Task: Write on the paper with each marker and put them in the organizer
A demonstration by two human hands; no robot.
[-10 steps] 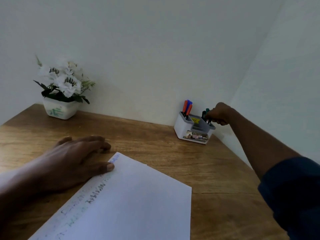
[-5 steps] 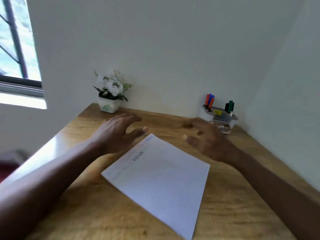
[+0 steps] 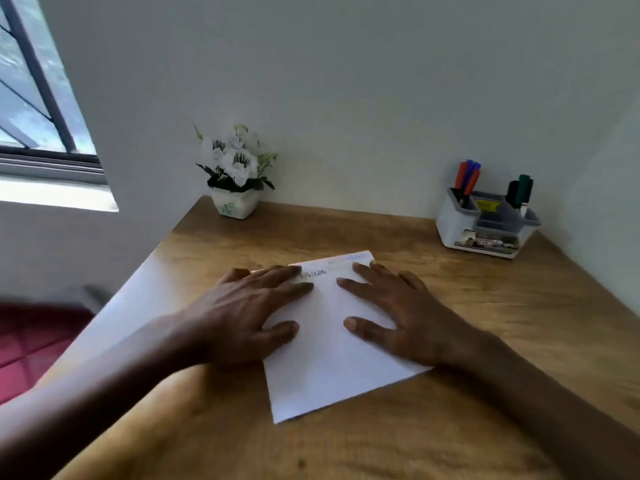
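A white sheet of paper (image 3: 329, 358) with coloured scribbles along its far edge lies on the wooden table (image 3: 485, 306). My left hand (image 3: 249, 306) rests flat on its left part, fingers spread. My right hand (image 3: 398, 313) lies flat on its right part, also spread. Neither hand holds anything. At the back right stands a white and grey organizer (image 3: 460, 230). Red and blue markers (image 3: 467, 176) stick up in its left compartment, and a green and a black marker (image 3: 521, 190) stand in its right one.
A white pot of white flowers (image 3: 235, 178) sits at the table's back left corner against the wall. A window (image 3: 31, 98) is at the far left. Something red (image 3: 31, 344) lies below the table's left edge.
My right hand left the organizer's markers and came back to the paper. Both hands now press flat on the sheet. The view pulled back and turned left, bringing the window in.
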